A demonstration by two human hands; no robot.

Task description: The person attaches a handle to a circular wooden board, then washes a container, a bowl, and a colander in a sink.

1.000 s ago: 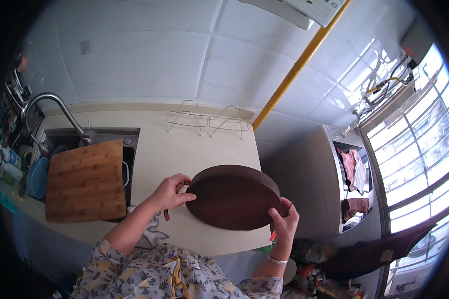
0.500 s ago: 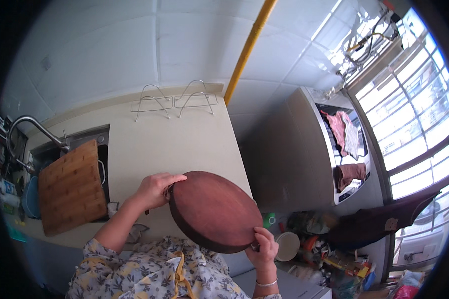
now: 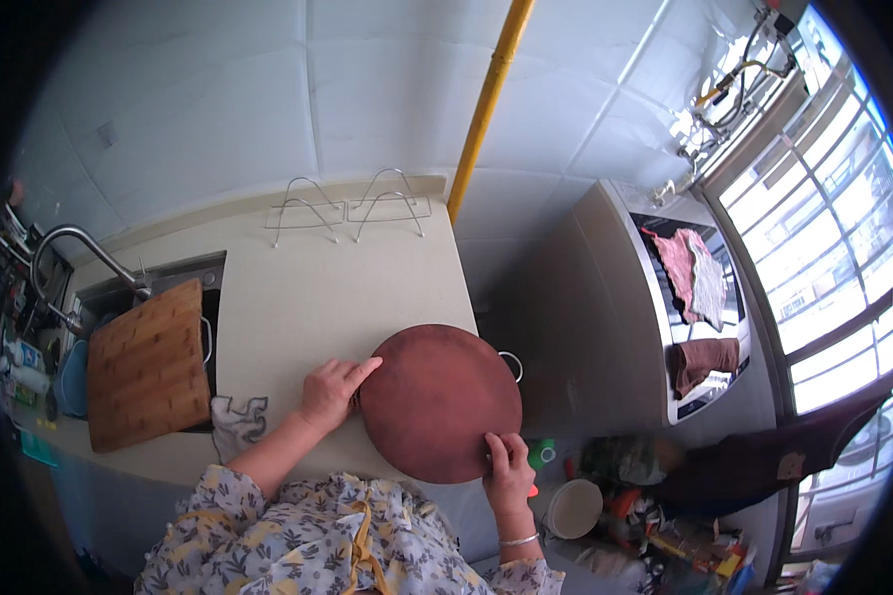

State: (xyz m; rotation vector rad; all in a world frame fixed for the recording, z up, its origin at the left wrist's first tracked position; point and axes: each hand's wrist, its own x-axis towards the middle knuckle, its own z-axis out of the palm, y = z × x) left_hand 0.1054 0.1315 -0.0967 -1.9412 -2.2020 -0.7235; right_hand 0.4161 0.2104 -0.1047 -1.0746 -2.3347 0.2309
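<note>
A: What are the hands up to?
B: Both are gripping the round board (image 3: 437, 402). Left hand (image 3: 332, 397) has its left edge, right hand (image 3: 509, 468) pinches the lower right one, fingers on top. There's a ring (image 3: 519, 365) at its right side.
A: Which step is that, you reckon?
B: Looks like plain two-handed handling, nothing on it. I'd say the next move calls for a firm hold both sides, probably heavy.
A: Resting on anything?
B: Can't tell. It's at the front right of the counter (image 3: 337, 288), part of it poking past the edge.
A: And the rest?
B: Rag (image 3: 238, 424) near the left forearm, square board (image 3: 149, 367) tilted over the sink (image 3: 212, 268), tap (image 3: 89, 240) behind. Wire racks (image 3: 347, 211) by the wall (image 3: 208, 119), yellow pipe (image 3: 491, 89) running up. Off right, a cabinet (image 3: 585, 317) with a pink cloth (image 3: 675, 266) on top, bucket (image 3: 575, 511) down low, barred window (image 3: 824, 228) beyond.
</note>
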